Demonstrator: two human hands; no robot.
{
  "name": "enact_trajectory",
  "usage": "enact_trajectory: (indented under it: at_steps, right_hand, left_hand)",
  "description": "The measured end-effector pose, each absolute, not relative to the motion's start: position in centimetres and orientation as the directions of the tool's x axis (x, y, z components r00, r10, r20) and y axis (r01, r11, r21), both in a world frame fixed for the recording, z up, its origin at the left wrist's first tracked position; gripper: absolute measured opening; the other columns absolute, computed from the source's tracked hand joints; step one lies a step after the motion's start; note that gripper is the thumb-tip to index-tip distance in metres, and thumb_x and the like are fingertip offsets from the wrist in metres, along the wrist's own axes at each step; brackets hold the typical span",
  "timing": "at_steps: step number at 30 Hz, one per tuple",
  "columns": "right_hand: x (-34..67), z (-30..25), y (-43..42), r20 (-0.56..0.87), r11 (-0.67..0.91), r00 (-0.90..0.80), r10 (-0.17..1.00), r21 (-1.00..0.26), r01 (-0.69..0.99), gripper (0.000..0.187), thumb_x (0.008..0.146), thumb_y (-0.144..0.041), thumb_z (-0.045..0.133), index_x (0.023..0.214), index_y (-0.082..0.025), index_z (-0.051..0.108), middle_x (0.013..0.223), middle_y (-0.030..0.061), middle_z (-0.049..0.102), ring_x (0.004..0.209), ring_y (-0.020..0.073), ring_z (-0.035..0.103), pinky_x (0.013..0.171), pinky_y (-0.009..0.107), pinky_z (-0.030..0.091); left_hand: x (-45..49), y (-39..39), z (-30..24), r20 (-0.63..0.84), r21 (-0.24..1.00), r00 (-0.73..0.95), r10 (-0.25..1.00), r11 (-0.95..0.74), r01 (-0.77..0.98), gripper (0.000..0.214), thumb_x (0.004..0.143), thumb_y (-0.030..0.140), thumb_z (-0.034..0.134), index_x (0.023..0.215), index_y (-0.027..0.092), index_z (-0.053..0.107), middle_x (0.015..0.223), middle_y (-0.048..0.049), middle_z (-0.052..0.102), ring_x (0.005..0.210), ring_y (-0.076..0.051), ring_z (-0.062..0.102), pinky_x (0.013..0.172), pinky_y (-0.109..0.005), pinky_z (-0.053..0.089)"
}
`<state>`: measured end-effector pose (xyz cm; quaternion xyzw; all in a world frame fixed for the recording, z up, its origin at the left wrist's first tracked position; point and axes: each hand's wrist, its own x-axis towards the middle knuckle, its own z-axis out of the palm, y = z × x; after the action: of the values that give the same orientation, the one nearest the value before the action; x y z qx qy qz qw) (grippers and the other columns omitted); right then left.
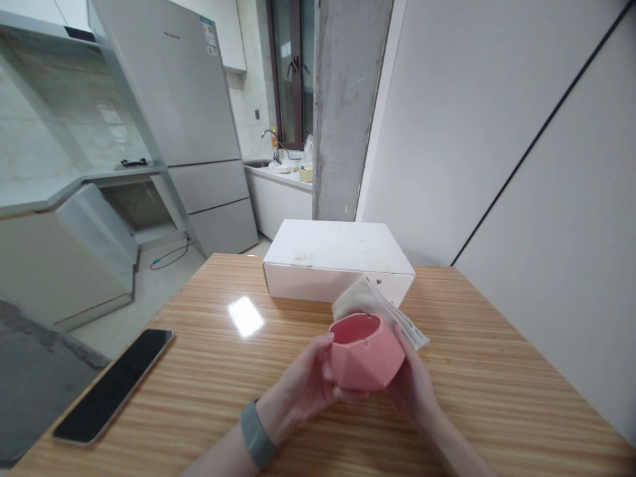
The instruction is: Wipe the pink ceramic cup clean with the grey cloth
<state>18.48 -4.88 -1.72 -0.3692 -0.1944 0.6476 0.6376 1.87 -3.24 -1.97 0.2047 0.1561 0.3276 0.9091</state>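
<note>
A pink, faceted ashtray (366, 358) with small notches in its rim is held over the table, tilted so that part of its inside shows. My left hand (311, 377) grips its left side, thumb at the rim and fingers beneath. On the right side, my right hand (412, 381) is closed around it, with most of its fingers hidden behind. A folded, light grey cloth (358, 298) shows just behind the ashtray, by my right fingertips. Whether those fingers also hold the cloth, I cannot tell. My left wrist wears a grey band (257, 434).
A white box (338, 245) lies on the wood-grain table (199, 318) beyond my hands. Near the left edge rests a dark-screened phone (116, 384). A pale wall panel (497, 132) borders the right side. Further back stand a fridge (183, 99) and a sink counter (283, 195).
</note>
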Motion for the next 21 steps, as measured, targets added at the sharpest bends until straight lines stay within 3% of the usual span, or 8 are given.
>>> enact_trajectory:
  at_steps: [5,9,13,17,21]
  right_hand:
    - [18.4,-3.0,-4.3,-0.157,-0.023,0.169,0.973,-0.794,-0.608,0.050,0.078,-0.060,0.067,0.113,-0.025,0.072,0.121,0.0053,0.072,0.126,0.0314,0.057,0.106,0.047,0.045]
    - [18.6,-5.0,-4.4,-0.038,0.116,0.319,0.947,-0.886,-0.450,0.043,0.076,-0.052,0.072,0.113,-0.031,0.072,0.124,0.0032,0.071,0.131,0.0297,0.052,0.113,0.048,0.038]
    - [18.1,-5.7,-5.0,0.067,0.163,0.255,0.965,-0.910,-0.380,0.040,0.081,-0.045,0.072,0.118,-0.031,0.070,0.127,0.0022,0.069,0.137,0.0268,0.047,0.119,0.046,0.030]
    - [18.0,-5.3,-5.1,0.030,0.151,0.274,0.961,-0.889,-0.432,0.045,0.078,-0.052,0.072,0.119,-0.033,0.069,0.133,0.0009,0.065,0.136,0.0283,0.047,0.118,0.048,0.032]
    - [18.3,-4.8,-4.8,-0.079,0.101,0.325,0.943,-0.860,-0.500,0.044,0.075,-0.053,0.075,0.113,-0.033,0.072,0.132,-0.0006,0.066,0.133,0.0286,0.051,0.117,0.047,0.033]
  left_hand:
    - [1.9,-2.7,-2.0,-0.206,0.496,0.655,0.727,0.655,-0.571,0.047,0.090,0.035,0.057,0.131,0.012,0.056,0.115,-0.0148,0.070,0.094,-0.026,0.070,0.078,-0.039,0.059]
    - [1.7,-2.1,-2.1,-0.260,0.538,0.548,0.795,0.590,-0.602,0.047,0.092,0.034,0.057,0.132,0.010,0.054,0.127,-0.0179,0.064,0.104,-0.028,0.067,0.082,-0.039,0.058]
    - [1.4,-1.8,-1.6,-0.241,0.568,0.523,0.817,0.556,-0.607,0.054,0.091,0.040,0.058,0.136,0.010,0.051,0.134,-0.0202,0.058,0.109,-0.029,0.064,0.082,-0.037,0.057]
    - [1.3,-1.8,-0.7,-0.196,0.477,0.608,0.769,0.617,-0.626,0.062,0.093,0.050,0.048,0.141,0.010,0.046,0.138,-0.0221,0.054,0.112,-0.033,0.062,0.082,-0.041,0.057]
    - [1.4,-2.0,-0.2,-0.178,0.416,0.623,0.762,0.632,-0.655,0.054,0.094,0.035,0.046,0.142,0.008,0.043,0.138,-0.0223,0.053,0.116,-0.034,0.059,0.086,-0.043,0.055]
